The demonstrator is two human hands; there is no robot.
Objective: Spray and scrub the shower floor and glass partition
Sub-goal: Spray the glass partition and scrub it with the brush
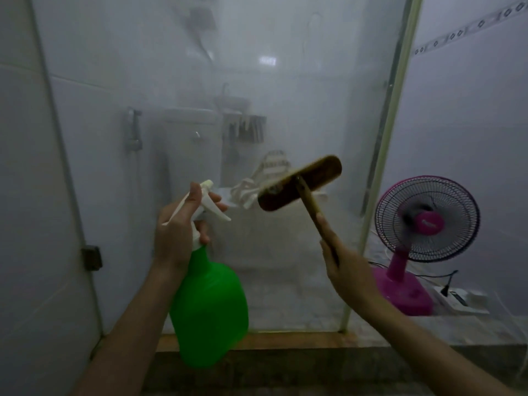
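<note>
L hand: grips spray bottle neck, fingers at trigger — nozzle faces glass partition.
R hand: clasps brush handle; head up-left of grip, slanted, nearer glass — contact unclear.

left arm: bare forearm, rises from the bottom edge of the view, slanting up and right to the wrist.
left hand: back toward the camera; grips the neck of the spray bottle; fingers reach across the trigger, thumb upright beside the sprayer head.
right arm: bare forearm, enters from the lower right corner, slanting up and left.
right hand: holds the brush by its handle; index finger lies straight along the handle.
spacing: hands well apart, left a little higher.
</note>
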